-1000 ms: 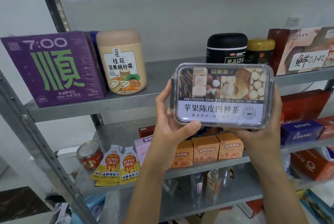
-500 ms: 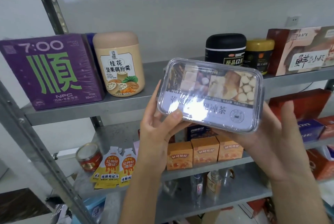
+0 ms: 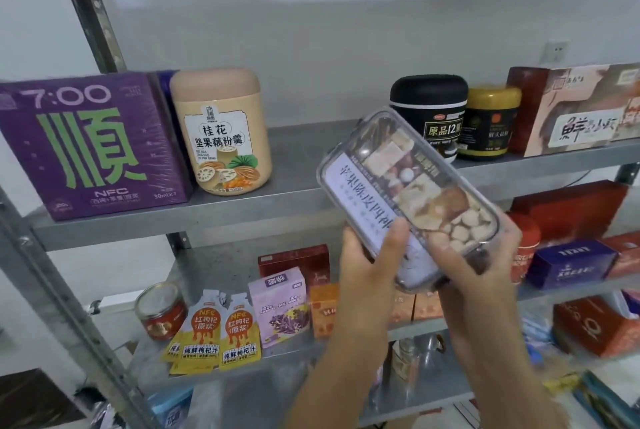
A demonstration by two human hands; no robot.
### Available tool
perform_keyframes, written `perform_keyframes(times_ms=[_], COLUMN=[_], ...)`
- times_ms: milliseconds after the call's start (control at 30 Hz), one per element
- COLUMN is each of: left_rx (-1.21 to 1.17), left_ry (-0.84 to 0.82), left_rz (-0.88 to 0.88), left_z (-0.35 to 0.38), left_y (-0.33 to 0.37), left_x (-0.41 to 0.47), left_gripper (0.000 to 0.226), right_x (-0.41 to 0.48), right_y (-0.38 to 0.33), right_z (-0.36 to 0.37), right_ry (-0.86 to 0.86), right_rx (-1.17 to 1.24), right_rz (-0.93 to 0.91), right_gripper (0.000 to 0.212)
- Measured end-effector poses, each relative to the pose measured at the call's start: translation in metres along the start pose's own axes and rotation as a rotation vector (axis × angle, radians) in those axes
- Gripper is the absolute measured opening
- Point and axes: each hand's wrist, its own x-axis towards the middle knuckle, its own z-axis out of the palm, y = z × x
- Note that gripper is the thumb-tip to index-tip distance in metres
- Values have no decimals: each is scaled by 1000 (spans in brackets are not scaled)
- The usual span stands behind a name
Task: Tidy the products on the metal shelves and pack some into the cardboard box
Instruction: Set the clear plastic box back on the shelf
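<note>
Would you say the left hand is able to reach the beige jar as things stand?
Probably not yet: the left hand grips the tea box along with the right hand. The jar stands at the shelf front with nothing before it, so if the right hand took the box, it likely could.

Both forearms rise from the lower edge, with the hands raised close together. The left hand (image 3: 363,269) grips the near end of a tilted tray (image 3: 398,179), thumb across its top. The right hand (image 3: 478,272) wraps the same end from the opposite side, fingers curled.
</note>
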Motion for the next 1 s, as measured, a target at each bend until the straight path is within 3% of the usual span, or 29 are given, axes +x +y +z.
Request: perform_keyframes(times_ms=[67, 133, 233, 367, 500, 533, 600, 733, 800, 933, 1000], left_rx=[2, 54, 189, 430, 553, 647, 936, 1346, 1556, 1332, 1095], left_ry=[-11, -57, -124, -286, -297, -268, -174, -407, -320, -73, -66], left_rz=[-22, -27, -19, -17, -20, 52, 397, 1020, 1225, 1465, 1369], left_z=[-5, -15, -29, -35, -24, -23, -25, -33, -32, -30, -33], left_y=[5, 15, 33, 48, 43, 39, 33, 16, 7, 10, 18], left_x=[8, 14, 24, 32, 29, 28, 23, 20, 21, 30, 26], left_gripper=[44, 42, 42, 40, 30, 40, 61, 103, 100, 64, 62], right_x=[1, 6, 19, 33, 31, 33, 33, 33, 31, 19, 18], right_y=[-8, -18, -25, -25, -18, -17, -16, -23, -27, -37, -39], right_z=[-5, -12, -18, -20, -31, -30, -30, -27, -24, -21, -22], right_ry=[-44, -44, -58, -19, 34, 68, 153, 148, 90, -113, -160], right_rx=[-73, -169, -213, -146, 1, 15, 28, 113, 135, 201, 140], right_rz=[36, 107, 267, 267, 269, 271, 277, 296, 325, 286, 230], right_gripper=[102, 104, 89, 61, 66, 68, 69, 36, 34, 47, 61])
